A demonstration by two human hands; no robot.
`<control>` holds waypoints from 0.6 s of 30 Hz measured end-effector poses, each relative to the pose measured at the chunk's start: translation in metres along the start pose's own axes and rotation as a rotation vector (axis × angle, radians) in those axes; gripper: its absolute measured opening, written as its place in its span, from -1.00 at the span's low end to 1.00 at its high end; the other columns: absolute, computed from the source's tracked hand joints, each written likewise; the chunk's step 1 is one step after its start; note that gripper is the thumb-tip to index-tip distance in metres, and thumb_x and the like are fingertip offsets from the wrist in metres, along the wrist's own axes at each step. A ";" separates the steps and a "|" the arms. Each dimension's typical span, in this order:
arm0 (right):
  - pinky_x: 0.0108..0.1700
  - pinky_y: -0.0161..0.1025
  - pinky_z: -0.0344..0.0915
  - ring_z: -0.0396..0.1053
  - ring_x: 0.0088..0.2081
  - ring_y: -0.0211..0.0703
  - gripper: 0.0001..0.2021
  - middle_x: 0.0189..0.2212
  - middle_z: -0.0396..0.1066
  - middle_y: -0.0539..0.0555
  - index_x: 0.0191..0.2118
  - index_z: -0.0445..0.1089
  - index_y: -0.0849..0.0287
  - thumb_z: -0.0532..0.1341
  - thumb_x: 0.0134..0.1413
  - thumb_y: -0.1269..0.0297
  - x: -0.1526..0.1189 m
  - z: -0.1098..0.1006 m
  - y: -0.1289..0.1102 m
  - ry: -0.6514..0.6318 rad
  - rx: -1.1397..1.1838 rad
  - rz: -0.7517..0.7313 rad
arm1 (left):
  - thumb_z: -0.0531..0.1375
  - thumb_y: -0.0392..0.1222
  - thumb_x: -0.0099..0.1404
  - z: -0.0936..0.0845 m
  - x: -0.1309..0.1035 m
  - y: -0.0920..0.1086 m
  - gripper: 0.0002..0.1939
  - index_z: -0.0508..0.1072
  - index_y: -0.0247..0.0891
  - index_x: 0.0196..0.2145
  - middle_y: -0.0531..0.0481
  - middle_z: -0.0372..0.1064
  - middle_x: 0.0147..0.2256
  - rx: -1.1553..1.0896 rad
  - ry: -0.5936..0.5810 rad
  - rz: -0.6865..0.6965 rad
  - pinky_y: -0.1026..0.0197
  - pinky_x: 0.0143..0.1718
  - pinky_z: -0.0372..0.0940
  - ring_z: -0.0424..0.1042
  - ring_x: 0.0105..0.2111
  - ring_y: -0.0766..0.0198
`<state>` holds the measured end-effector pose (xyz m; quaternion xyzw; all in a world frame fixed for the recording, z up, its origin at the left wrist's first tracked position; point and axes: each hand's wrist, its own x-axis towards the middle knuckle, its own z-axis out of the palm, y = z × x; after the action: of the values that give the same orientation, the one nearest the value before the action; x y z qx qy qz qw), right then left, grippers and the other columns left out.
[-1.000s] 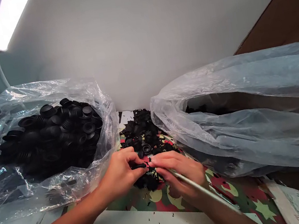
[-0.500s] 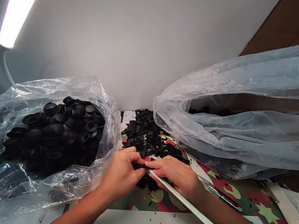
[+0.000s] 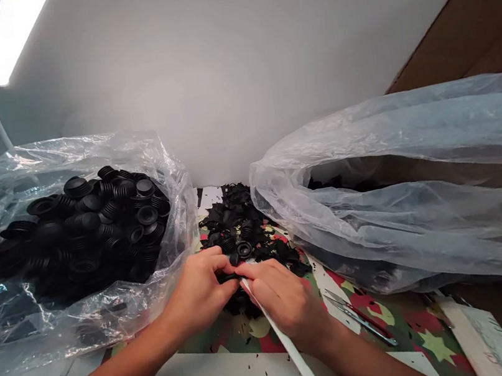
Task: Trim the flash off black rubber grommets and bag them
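Note:
My left hand (image 3: 203, 290) is closed, thumb and fingers pinching a small black rubber piece (image 3: 228, 277) that is mostly hidden. My right hand (image 3: 283, 299) is wrapped round a long, thin white tool (image 3: 283, 339). Its tip meets the black piece between the fingertips, and its tail slants down toward the bottom edge. I cannot make out what kind of tip it has. Just beyond the hands, a round ribbed black rubber part (image 3: 244, 250) lies among black rubber scraps (image 3: 231, 213).
On the left, a clear plastic bag (image 3: 180, 192) holds many ribbed black rubber parts (image 3: 82, 229). Another plastic bag (image 3: 378, 219) gapes on the right. Metal tweezers or scissors (image 3: 365, 318) lie on the patterned sheet (image 3: 437, 345). A lamp (image 3: 14, 38) shines at upper left.
The white tool has swung to a steeper angle, its lower end moving left. Both hands stay together at the black piece. The whole view has shifted slightly.

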<state>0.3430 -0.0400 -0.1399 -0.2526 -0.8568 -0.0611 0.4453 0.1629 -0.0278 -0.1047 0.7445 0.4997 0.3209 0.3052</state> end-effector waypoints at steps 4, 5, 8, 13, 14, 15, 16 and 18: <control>-0.21 -0.15 0.48 0.56 -0.28 -0.09 -0.84 -0.25 0.61 0.18 -0.21 0.42 0.15 0.10 0.36 0.45 -0.002 0.000 0.011 0.066 0.086 0.306 | 0.32 -0.32 0.08 -0.004 0.002 0.003 -0.87 0.52 -0.24 -0.59 0.09 0.34 -0.51 -0.108 -0.004 -0.053 0.24 -0.42 0.16 0.32 -0.47 0.29; -0.21 -0.17 0.49 0.57 -0.27 -0.10 -0.87 -0.24 0.62 0.15 -0.23 0.42 0.13 0.14 0.35 0.41 -0.003 -0.001 0.012 0.089 0.161 0.418 | 0.33 -0.29 0.08 -0.005 0.002 0.004 -0.89 0.54 -0.23 -0.58 0.06 0.38 -0.48 -0.144 -0.004 -0.067 0.23 -0.39 0.20 0.35 -0.44 0.26; -0.19 -0.19 0.51 0.60 -0.23 -0.10 -0.87 -0.21 0.64 0.10 -0.35 0.42 0.10 0.25 0.28 0.30 -0.004 -0.007 0.011 0.164 0.412 0.679 | 0.37 -0.23 0.04 -0.007 0.004 0.005 -0.91 0.56 -0.23 -0.57 0.02 0.44 -0.47 -0.280 0.006 -0.115 0.20 -0.34 0.27 0.40 -0.40 0.21; -0.17 -0.15 0.51 0.61 -0.21 -0.05 -0.86 -0.21 0.65 0.13 -0.38 0.45 0.10 0.27 0.24 0.28 0.000 -0.018 0.000 0.162 0.552 0.664 | 0.41 -0.20 -0.02 -0.008 0.006 0.003 -0.87 0.54 -0.25 -0.58 0.05 0.42 -0.51 -0.448 -0.011 -0.190 0.27 -0.51 0.25 0.36 -0.52 0.28; -0.16 -0.15 0.51 0.61 -0.20 -0.05 -0.86 -0.19 0.64 0.13 -0.37 0.45 0.10 0.27 0.24 0.30 0.001 -0.019 -0.001 0.141 0.542 0.628 | 0.41 -0.20 -0.02 -0.008 0.007 0.003 -0.86 0.54 -0.25 -0.58 0.05 0.41 -0.52 -0.452 -0.013 -0.198 0.29 -0.54 0.23 0.34 -0.53 0.30; -0.14 -0.14 0.50 0.61 -0.19 -0.06 -0.87 -0.18 0.64 0.12 -0.36 0.45 0.09 0.26 0.25 0.33 0.001 -0.020 -0.002 0.125 0.525 0.587 | 0.41 -0.20 -0.02 -0.008 0.007 0.002 -0.86 0.53 -0.26 -0.58 0.05 0.40 -0.52 -0.454 -0.014 -0.206 0.30 -0.55 0.22 0.34 -0.53 0.30; -0.13 -0.14 0.50 0.61 -0.18 -0.07 -0.88 -0.17 0.64 0.11 -0.35 0.44 0.09 0.26 0.25 0.35 0.001 -0.021 -0.002 0.113 0.505 0.540 | 0.41 -0.20 -0.03 -0.007 0.007 0.002 -0.86 0.53 -0.26 -0.59 0.05 0.40 -0.53 -0.453 -0.017 -0.212 0.30 -0.56 0.22 0.34 -0.54 0.30; -0.13 -0.15 0.48 0.60 -0.19 -0.09 -0.88 -0.17 0.64 0.09 -0.34 0.43 0.08 0.25 0.25 0.39 0.001 -0.020 -0.001 0.108 0.457 0.452 | 0.41 -0.21 -0.04 -0.007 0.008 0.002 -0.86 0.53 -0.27 -0.59 0.05 0.39 -0.53 -0.449 -0.026 -0.218 0.30 -0.55 0.23 0.33 -0.53 0.30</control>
<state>0.3567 -0.0471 -0.1269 -0.3265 -0.7457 0.2198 0.5376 0.1609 -0.0201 -0.0978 0.6039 0.4893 0.3791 0.5021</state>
